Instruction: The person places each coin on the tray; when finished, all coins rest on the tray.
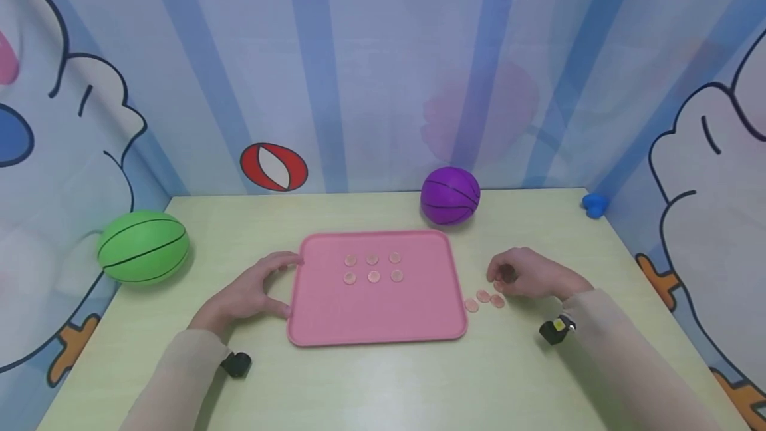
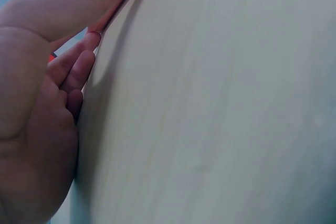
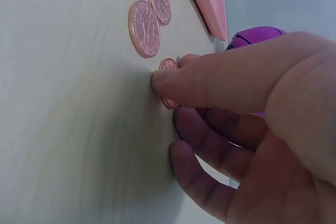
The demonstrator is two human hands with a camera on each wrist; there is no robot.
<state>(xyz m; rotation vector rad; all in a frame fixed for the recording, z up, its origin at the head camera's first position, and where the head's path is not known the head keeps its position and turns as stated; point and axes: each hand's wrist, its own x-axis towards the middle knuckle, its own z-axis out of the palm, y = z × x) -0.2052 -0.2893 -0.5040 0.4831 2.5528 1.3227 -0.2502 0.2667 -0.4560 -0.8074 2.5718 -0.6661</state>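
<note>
The coin (image 3: 169,64) is at the table (image 1: 383,388), right of the pink tray (image 1: 383,318), pinched between thumb and forefinger of the nearer right hand (image 1: 532,275), three loose coins (image 1: 483,296) just beside it. The tray's long axis runs left to right, so its six coins (image 1: 374,277) lie leftward; the far left hand (image 1: 245,291), spread wide, touches its left rim, gripping nothing.

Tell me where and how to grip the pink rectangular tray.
Grip the tray by the raised rims of both short sides, coming from left and right; it lies flat, so opposite ends should best keep its small, round, coppery coins level.
</note>
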